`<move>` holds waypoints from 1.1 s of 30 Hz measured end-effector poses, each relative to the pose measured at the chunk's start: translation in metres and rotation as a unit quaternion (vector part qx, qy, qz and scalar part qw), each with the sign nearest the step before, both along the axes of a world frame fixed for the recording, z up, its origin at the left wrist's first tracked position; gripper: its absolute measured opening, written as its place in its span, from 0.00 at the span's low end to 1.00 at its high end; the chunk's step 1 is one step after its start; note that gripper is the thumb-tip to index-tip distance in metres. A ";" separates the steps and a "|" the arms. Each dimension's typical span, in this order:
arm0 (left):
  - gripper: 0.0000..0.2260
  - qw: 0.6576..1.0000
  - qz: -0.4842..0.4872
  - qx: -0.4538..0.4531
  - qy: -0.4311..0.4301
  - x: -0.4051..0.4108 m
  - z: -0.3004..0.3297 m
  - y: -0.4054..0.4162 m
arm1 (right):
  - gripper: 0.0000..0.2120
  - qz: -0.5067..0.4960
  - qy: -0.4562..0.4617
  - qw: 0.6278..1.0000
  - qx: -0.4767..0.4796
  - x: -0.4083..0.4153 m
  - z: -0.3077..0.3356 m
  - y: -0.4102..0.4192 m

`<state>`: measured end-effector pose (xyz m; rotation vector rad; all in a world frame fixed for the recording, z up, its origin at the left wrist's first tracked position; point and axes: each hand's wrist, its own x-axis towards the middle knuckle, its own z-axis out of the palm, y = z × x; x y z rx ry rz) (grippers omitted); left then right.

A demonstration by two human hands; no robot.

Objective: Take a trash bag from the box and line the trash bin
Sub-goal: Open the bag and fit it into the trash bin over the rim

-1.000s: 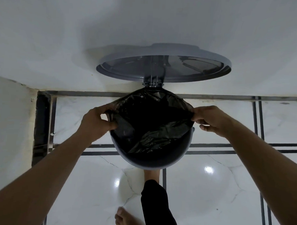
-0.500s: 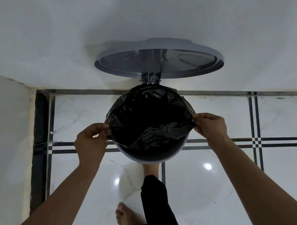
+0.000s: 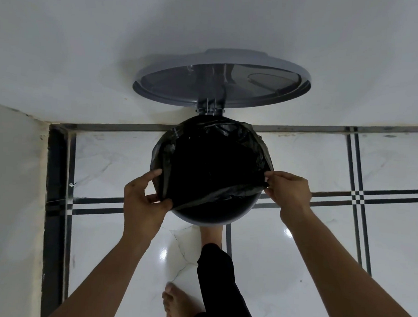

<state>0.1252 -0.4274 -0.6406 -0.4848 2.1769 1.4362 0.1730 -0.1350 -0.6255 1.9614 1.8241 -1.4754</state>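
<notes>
A round grey trash bin (image 3: 210,218) stands on the floor against the wall, its lid (image 3: 221,77) held up and open. A black trash bag (image 3: 215,163) sits inside it, folded over the far and side rim. The near edge of the bag stretches straight across the opening, inside the bare near rim. My left hand (image 3: 144,201) pinches the bag's edge at the bin's left side. My right hand (image 3: 289,191) pinches the edge at the right side. The box of bags is out of view.
The bin stands by a white wall (image 3: 88,45), with a wall corner (image 3: 14,197) at the left. The glossy white tiled floor (image 3: 282,257) has dark lines. My foot (image 3: 210,235) is at the bin's base, the other bare foot (image 3: 180,303) behind it.
Both hands have moved along the rim toward me, drawing the bag's near edge taut across the opening. The bag now lies folded over more of the left and right rim.
</notes>
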 end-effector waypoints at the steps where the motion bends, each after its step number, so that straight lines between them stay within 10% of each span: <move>1: 0.29 1.000 0.008 -0.005 0.009 0.005 0.003 0.001 | 0.12 -0.005 0.000 1.000 0.000 0.003 0.000 -0.002; 9: 0.18 0.988 0.136 -0.035 -0.070 0.026 0.005 0.014 | 0.11 -0.143 0.070 0.976 -0.151 0.015 0.011 -0.024; 17: 0.35 0.997 0.071 0.000 0.004 0.042 -0.003 0.017 | 0.22 -0.322 0.142 0.887 -0.298 0.019 0.022 -0.034; 33: 0.32 0.997 0.067 -0.037 0.015 0.064 -0.017 0.014 | 0.31 -0.260 0.119 0.921 -0.265 0.046 -0.022 -0.039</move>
